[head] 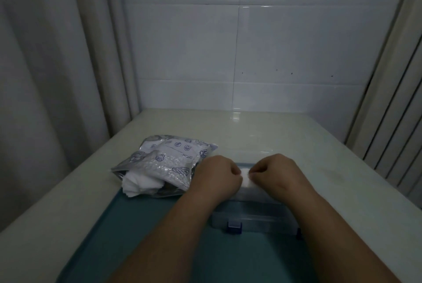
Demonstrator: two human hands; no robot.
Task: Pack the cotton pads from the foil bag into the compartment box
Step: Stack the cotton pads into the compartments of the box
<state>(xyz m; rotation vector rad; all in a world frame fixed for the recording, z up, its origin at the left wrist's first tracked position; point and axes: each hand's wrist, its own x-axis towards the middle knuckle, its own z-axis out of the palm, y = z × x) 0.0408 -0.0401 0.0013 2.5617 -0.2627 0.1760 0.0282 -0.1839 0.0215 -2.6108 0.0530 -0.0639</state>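
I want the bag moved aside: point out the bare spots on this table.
Free: table strip between foil bag and tiled wall; table right of the compartment box; teal mat nearer than the bag. Crowded: over the box, left hand and right hand pinch a cotton pad.

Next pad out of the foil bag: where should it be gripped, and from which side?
Pinch the loose edges of the cotton pads spilling from the foil bag's open mouth, coming from the near side. The mouth faces the person and the pads jut past the foil, so likely no reaching inside.
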